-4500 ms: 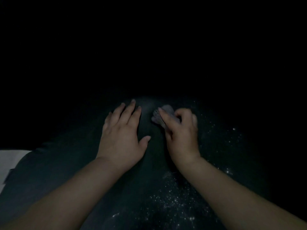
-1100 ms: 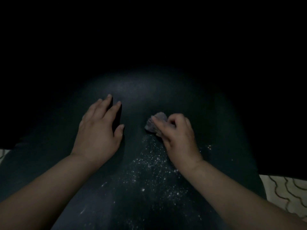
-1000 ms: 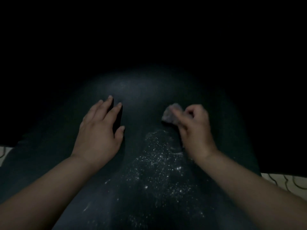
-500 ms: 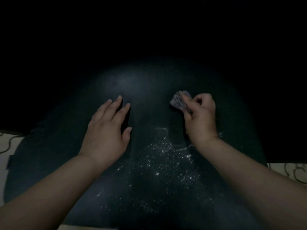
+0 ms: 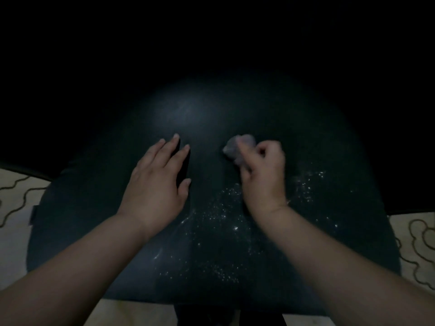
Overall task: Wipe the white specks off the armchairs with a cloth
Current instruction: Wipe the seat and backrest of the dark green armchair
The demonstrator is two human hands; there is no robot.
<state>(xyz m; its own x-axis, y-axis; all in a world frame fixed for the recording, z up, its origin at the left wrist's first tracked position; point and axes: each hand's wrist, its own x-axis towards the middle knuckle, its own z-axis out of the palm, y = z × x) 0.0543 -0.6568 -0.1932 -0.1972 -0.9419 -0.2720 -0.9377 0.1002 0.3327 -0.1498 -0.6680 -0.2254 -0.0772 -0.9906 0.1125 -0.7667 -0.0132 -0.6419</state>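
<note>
1. Darkness is filling most of the room; only a dark armchair (image 5: 235,118) cushion and pale patterned flooring (image 5: 16,191) at its 3 and 9 o'clock edges are showing.
2. Left hand (image 5: 156,184) is lying flat on the cushion, fingers straight and relaxed, holding nothing.
3. Right hand (image 5: 263,175) is clenching a crumpled cloth (image 5: 237,147), which is poking out toward 11 o'clock and appears to be touching the cushion.
4. White specks (image 5: 221,212) are lying mostly toward 6 o'clock from the cloth, beside the right wrist, with another patch toward 3 o'clock; the right hand is nearer both.
</note>
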